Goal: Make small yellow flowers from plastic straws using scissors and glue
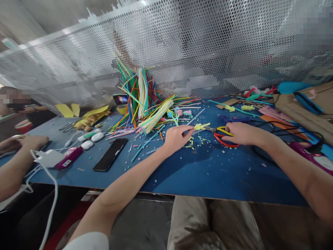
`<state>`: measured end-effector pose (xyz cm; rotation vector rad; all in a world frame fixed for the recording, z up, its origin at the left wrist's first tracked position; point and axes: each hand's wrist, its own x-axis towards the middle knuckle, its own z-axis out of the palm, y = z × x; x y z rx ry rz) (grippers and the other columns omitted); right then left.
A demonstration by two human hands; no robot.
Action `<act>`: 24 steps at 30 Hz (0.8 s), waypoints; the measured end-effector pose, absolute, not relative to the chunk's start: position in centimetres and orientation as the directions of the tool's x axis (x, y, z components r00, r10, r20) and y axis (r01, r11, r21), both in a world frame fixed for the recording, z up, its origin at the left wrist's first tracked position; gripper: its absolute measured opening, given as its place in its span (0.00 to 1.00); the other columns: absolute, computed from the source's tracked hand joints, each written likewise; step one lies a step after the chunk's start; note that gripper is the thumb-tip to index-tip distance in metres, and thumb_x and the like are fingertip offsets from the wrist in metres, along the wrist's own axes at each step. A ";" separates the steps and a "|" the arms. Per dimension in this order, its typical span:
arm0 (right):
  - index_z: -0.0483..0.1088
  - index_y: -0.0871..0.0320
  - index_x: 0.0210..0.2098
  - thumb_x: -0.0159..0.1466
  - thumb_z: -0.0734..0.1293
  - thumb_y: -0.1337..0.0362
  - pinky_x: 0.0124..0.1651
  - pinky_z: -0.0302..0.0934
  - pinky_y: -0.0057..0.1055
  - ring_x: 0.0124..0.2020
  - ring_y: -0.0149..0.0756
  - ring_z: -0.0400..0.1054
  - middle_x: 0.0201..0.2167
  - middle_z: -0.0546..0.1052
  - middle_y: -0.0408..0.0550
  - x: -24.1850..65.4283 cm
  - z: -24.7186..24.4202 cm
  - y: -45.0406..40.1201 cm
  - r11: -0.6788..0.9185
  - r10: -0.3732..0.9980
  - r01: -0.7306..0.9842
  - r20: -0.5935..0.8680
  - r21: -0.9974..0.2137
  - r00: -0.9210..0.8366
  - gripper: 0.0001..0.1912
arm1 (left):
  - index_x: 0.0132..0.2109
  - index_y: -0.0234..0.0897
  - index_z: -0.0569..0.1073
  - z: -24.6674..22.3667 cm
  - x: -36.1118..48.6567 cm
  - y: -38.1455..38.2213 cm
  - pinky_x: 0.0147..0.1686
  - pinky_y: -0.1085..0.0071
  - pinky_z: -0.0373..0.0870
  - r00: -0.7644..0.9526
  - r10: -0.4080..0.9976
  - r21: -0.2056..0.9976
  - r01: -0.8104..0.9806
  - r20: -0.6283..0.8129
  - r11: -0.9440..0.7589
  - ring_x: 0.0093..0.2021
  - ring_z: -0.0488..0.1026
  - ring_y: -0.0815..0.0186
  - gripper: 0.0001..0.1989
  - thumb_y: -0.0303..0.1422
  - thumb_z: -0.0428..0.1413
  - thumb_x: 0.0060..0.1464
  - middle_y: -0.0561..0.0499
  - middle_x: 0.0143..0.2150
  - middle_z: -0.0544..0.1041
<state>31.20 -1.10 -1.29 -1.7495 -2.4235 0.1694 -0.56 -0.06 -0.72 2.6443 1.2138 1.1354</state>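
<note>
My left hand (pixel 176 138) pinches a small yellow pipe-cleaner piece (pixel 202 126) with short side tufts, just above the blue table. My right hand (pixel 241 133) is closed around the handles of a pair of pliers (pixel 225 141), one handle yellow and the other red. The metal jaws (pixel 208 128) meet the yellow piece at its right side; whether they are open or closed on it I cannot tell. Cut yellow scraps (pixel 191 141) lie beneath the hands. Behind my left hand are small pipe-cleaner flowers (pixel 179 113) in pink and blue.
A big heap of coloured pipe cleaners (pixel 142 93) stands against the perforated metal screen (pixel 197 45). To the left are a black phone (pixel 110 154), a white charger (pixel 49 158) and another person's arm (pixel 13 166). At right lie dark cables (pixel 281 130) and a brown bag (pixel 299 104).
</note>
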 end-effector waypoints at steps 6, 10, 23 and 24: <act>0.68 0.54 0.34 0.59 0.70 0.56 0.28 0.54 0.34 0.25 0.40 0.69 0.28 0.77 0.51 30.8 -0.9 -1.5 0.268 0.960 0.945 -0.028 -0.187 -0.278 0.10 | 0.44 0.43 0.84 -0.6 -0.5 -0.1 0.37 0.72 0.71 0.427 0.671 0.312 0.649 0.606 -0.694 0.32 0.78 0.68 0.12 0.42 0.57 0.65 0.51 0.40 0.85; 0.68 0.53 0.28 0.53 0.71 0.59 0.27 0.52 0.33 0.23 0.39 0.67 0.23 0.74 0.47 30.1 -0.5 -1.9 0.260 0.962 0.955 -0.044 -0.145 -0.269 0.08 | 0.44 0.43 0.84 -0.6 -0.5 -0.1 0.35 0.72 0.70 0.409 0.673 0.314 0.656 0.617 -0.686 0.30 0.77 0.69 0.12 0.41 0.58 0.65 0.52 0.38 0.85; 0.68 0.56 0.40 0.62 0.67 0.57 0.34 0.61 0.34 0.30 0.38 0.72 0.31 0.81 0.49 27.9 0.2 -2.2 0.237 0.970 0.758 0.190 -0.608 -0.150 0.11 | 0.43 0.42 0.83 -0.3 -1.5 1.4 0.33 0.72 0.69 0.237 0.708 0.380 0.709 0.665 -0.595 0.26 0.74 0.69 0.14 0.43 0.55 0.66 0.52 0.33 0.84; 0.68 0.56 0.40 0.62 0.68 0.57 0.35 0.62 0.34 0.31 0.39 0.73 0.33 0.81 0.49 27.9 0.1 -2.2 0.254 0.964 0.733 0.229 -0.631 -0.136 0.11 | 0.43 0.42 0.83 -0.3 -1.5 1.3 0.33 0.72 0.69 0.238 0.708 0.378 0.710 0.665 -0.594 0.26 0.74 0.69 0.14 0.43 0.55 0.66 0.52 0.32 0.83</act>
